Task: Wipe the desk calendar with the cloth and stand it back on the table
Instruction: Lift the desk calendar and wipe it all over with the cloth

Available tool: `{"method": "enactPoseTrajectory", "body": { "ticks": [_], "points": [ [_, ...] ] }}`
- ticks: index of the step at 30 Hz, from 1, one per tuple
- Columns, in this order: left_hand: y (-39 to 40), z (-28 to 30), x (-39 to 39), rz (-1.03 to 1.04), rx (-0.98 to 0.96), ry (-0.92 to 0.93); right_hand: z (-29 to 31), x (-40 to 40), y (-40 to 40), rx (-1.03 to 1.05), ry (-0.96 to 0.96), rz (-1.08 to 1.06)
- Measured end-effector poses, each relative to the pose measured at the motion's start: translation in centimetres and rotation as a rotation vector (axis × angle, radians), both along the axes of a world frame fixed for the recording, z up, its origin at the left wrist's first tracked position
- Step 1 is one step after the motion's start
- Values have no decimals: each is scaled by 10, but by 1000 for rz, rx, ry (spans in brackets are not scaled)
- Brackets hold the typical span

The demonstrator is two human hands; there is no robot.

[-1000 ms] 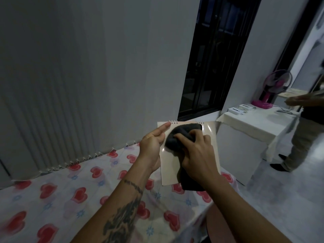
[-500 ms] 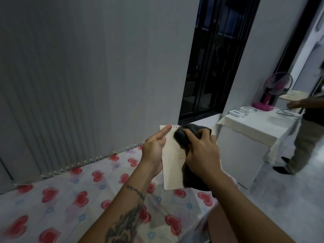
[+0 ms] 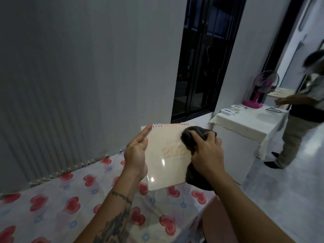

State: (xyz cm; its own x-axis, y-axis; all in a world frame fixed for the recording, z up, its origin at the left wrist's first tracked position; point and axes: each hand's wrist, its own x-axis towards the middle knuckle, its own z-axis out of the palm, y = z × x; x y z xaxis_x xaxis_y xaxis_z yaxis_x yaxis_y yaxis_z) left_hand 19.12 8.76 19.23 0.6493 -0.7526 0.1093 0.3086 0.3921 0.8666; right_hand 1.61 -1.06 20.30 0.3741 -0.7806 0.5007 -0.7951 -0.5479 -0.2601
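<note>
A cream spiral-bound desk calendar (image 3: 166, 155) is held upright in the air above the table, its glossy cover with gold year digits facing me. My left hand (image 3: 136, 153) grips its left edge, the index finger stretched up to the top corner. My right hand (image 3: 205, 151) presses a dark grey cloth (image 3: 191, 135) against the upper right part of the cover. More of the cloth hangs below that hand and hides the calendar's right edge.
The table under my arms has a heart-patterned tablecloth (image 3: 70, 199) and stands against a grey wall. To the right stands a white-covered table (image 3: 245, 123) with a pink fan (image 3: 263, 90) and small boxes. Another person (image 3: 301, 109) stands beside it on the tiled floor.
The calendar has turned so its front cover faces me squarely. My right hand slid the cloth toward the cover's upper right. The view shifted slightly and the other person moved closer.
</note>
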Motion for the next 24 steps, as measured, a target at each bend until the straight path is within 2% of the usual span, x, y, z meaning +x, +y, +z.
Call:
{"method": "enactPoseTrajectory", "body": {
  "ticks": [6, 11, 13, 17, 22, 24],
  "points": [
    [-4, -4, 9, -31, 19, 73, -1, -9, 3, -56, 34, -42],
    [-12, -4, 0, -68, 27, 56, 3, 2, 18, -122, 68, 163],
    [-12, -4, -1, -79, 1, 65, 12, 0, 6, -60, 43, 122],
    [-9, -3, -4, -66, -5, -27, 21, -2, -1, 44, -96, -76],
    [-10, 1, -10, -10, -21, -96, 5, 22, 30, -126, -47, 220],
    [-9, 0, -7, -3, -31, -86, 3, 20, 25, -132, -16, 249]
  ]
}}
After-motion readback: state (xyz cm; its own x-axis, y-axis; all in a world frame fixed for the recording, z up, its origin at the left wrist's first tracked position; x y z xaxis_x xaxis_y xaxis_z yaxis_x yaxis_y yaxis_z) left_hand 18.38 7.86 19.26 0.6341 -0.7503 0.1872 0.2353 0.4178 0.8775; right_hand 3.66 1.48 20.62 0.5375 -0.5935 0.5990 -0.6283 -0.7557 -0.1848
